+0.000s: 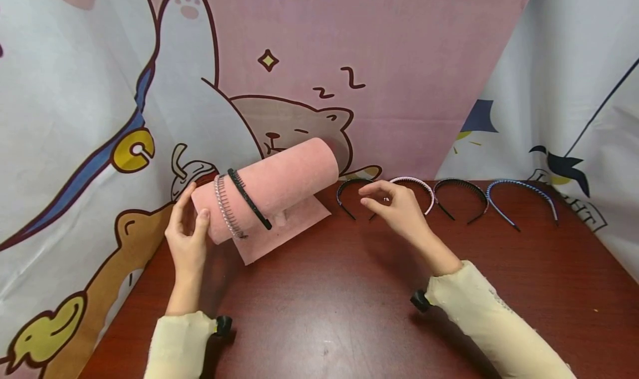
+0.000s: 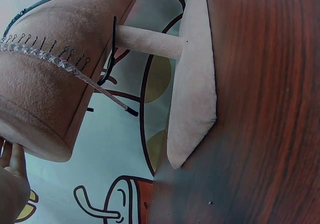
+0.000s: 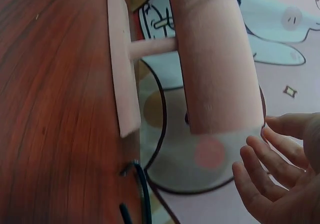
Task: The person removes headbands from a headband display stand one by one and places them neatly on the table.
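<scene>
A pink headband stand, a padded roll on a post over a flat base, stands tilted across the view. My left hand holds the roll's near left end, thumb in front and fingers at the far edge. Around the roll sit a clear, toothed headband and a black headband. To the right of the stand, my right hand hovers over the table with loosely bent fingers and nothing between them. In the head view it overlaps a pink-and-white headband.
Along the table's back edge, several headbands stand in a row: a dark one beside the stand, a black toothed one and a blue one farther right. A printed cloth hangs behind them.
</scene>
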Demonstrator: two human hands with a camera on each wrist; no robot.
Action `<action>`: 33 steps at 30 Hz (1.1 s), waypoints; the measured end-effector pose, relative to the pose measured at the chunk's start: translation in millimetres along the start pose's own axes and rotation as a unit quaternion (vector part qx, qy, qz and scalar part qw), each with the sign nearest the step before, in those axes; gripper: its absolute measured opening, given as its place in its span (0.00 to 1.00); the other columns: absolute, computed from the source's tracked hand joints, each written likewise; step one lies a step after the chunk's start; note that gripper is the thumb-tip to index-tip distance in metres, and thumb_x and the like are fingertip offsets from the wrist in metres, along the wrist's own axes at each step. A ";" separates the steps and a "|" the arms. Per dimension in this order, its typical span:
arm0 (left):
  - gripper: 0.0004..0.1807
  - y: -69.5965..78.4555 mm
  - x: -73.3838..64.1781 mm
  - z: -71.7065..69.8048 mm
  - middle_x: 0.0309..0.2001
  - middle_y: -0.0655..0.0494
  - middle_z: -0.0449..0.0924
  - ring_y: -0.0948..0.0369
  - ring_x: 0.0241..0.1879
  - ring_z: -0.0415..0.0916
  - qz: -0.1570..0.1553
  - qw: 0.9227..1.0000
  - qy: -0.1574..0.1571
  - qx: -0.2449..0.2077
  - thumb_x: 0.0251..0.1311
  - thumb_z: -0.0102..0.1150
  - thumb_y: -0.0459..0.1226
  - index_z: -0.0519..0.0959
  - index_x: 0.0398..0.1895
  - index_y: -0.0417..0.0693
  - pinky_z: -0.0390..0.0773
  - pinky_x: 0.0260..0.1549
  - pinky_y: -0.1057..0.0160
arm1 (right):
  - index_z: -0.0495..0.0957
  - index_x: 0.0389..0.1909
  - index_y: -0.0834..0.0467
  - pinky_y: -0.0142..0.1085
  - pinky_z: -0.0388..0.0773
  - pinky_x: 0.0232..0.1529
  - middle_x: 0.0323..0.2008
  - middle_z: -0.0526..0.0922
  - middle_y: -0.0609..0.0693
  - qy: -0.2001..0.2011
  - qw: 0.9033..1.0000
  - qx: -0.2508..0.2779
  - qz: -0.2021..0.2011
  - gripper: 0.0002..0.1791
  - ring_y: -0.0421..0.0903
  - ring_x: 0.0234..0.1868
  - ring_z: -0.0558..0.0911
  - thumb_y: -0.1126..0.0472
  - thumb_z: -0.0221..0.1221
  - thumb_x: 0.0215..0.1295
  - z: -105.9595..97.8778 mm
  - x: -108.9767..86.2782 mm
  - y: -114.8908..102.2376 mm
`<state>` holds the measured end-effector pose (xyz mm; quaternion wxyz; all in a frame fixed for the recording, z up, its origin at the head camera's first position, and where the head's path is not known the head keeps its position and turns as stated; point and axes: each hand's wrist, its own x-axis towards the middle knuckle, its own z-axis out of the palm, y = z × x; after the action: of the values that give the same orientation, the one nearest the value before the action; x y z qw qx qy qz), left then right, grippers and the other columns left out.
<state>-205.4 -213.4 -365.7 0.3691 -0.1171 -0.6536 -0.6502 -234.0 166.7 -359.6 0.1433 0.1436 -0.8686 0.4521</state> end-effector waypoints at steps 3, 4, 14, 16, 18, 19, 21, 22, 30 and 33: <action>0.27 1.4 0.0 1.2 0.64 0.54 0.78 0.61 0.66 0.72 0.000 1.000 0.001 -0.013 0.62 0.58 0.27 0.71 0.65 0.30 0.68 0.66 0.72 | 0.86 0.45 0.55 0.40 0.81 0.45 0.45 0.89 0.52 -0.009 1.000 0.014 -0.004 0.10 0.47 0.46 0.87 0.60 0.66 0.63 11.2 3.4 -8.2; 0.27 1.3 0.0 1.3 0.63 0.54 0.78 0.61 0.66 0.72 0.000 1.000 0.002 -0.012 0.62 0.58 0.27 0.71 0.65 0.30 0.68 0.66 0.73 | 0.86 0.45 0.56 0.41 0.82 0.46 0.45 0.89 0.52 -0.013 1.000 0.021 -0.006 0.10 0.47 0.46 0.87 0.60 0.66 0.63 15.0 4.4 -11.1; 0.27 -0.2 0.6 1.1 0.64 0.52 0.78 0.62 0.65 0.72 -0.001 1.000 0.002 -0.001 0.62 0.58 0.27 0.71 0.65 0.30 0.68 0.65 0.73 | 0.86 0.43 0.56 0.35 0.83 0.42 0.43 0.89 0.52 -0.038 0.996 0.082 -0.029 0.10 0.46 0.40 0.88 0.60 0.68 0.61 47.3 13.6 -39.0; 0.27 0.2 0.8 1.0 0.64 0.52 0.78 0.62 0.65 0.72 0.002 1.000 0.001 -0.006 0.62 0.58 0.27 0.71 0.65 0.30 0.69 0.65 0.73 | 0.86 0.43 0.57 0.36 0.83 0.42 0.41 0.89 0.53 -0.042 0.994 0.092 -0.036 0.10 0.46 0.41 0.88 0.61 0.68 0.61 53.6 14.7 -44.0; 0.27 0.3 0.8 0.9 0.63 0.54 0.79 0.63 0.64 0.73 0.003 1.000 0.001 -0.010 0.62 0.58 0.27 0.71 0.65 0.30 0.69 0.65 0.73 | 0.86 0.43 0.58 0.37 0.84 0.43 0.41 0.89 0.53 -0.044 0.994 0.095 -0.042 0.10 0.46 0.41 0.88 0.61 0.68 0.60 60.1 15.7 -48.7; 0.27 0.2 0.8 0.9 0.63 0.54 0.79 0.63 0.64 0.73 0.003 1.000 0.000 -0.013 0.62 0.58 0.27 0.71 0.65 0.30 0.69 0.65 0.73 | 0.86 0.43 0.58 0.38 0.84 0.44 0.41 0.89 0.54 -0.046 0.993 0.100 -0.044 0.11 0.46 0.42 0.88 0.61 0.68 0.60 63.1 15.9 -51.3; 0.27 -0.2 0.8 1.1 0.64 0.53 0.78 0.63 0.64 0.73 0.003 1.000 0.000 -0.016 0.62 0.58 0.27 0.71 0.65 0.29 0.69 0.65 0.73 | 0.86 0.43 0.60 0.40 0.85 0.45 0.42 0.89 0.55 -0.050 0.992 0.110 -0.048 0.11 0.47 0.43 0.88 0.62 0.69 0.60 69.4 16.5 -56.1; 0.27 -0.4 0.8 1.2 0.64 0.51 0.78 0.63 0.64 0.73 0.003 1.000 0.000 -0.017 0.62 0.58 0.27 0.71 0.65 0.29 0.69 0.64 0.73 | 0.85 0.43 0.61 0.40 0.85 0.46 0.42 0.89 0.55 -0.053 0.990 0.118 -0.049 0.11 0.47 0.43 0.88 0.63 0.69 0.60 72.5 16.6 -58.6; 0.27 -0.7 0.2 2.0 0.63 0.54 0.79 0.63 0.64 0.73 -0.003 1.000 0.004 -0.007 0.62 0.58 0.27 0.71 0.65 0.29 0.70 0.63 0.74 | 0.85 0.43 0.59 0.36 0.85 0.45 0.40 0.90 0.51 -0.057 0.987 0.128 -0.075 0.12 0.43 0.42 0.88 0.61 0.69 0.59 97.2 17.9 -80.7; 0.27 -0.3 -0.3 2.0 0.63 0.55 0.79 0.63 0.64 0.73 -0.003 1.000 0.005 -0.006 0.62 0.58 0.27 0.71 0.65 0.29 0.70 0.63 0.74 | 0.85 0.43 0.58 0.35 0.85 0.44 0.39 0.90 0.50 -0.057 0.986 0.130 -0.085 0.12 0.42 0.40 0.88 0.60 0.70 0.59 107.4 19.2 -88.7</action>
<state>-206.1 -211.5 -366.0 0.3699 -0.1138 -0.6480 -0.6560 -230.8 26.9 -345.4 0.1115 0.2602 -0.7940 0.5380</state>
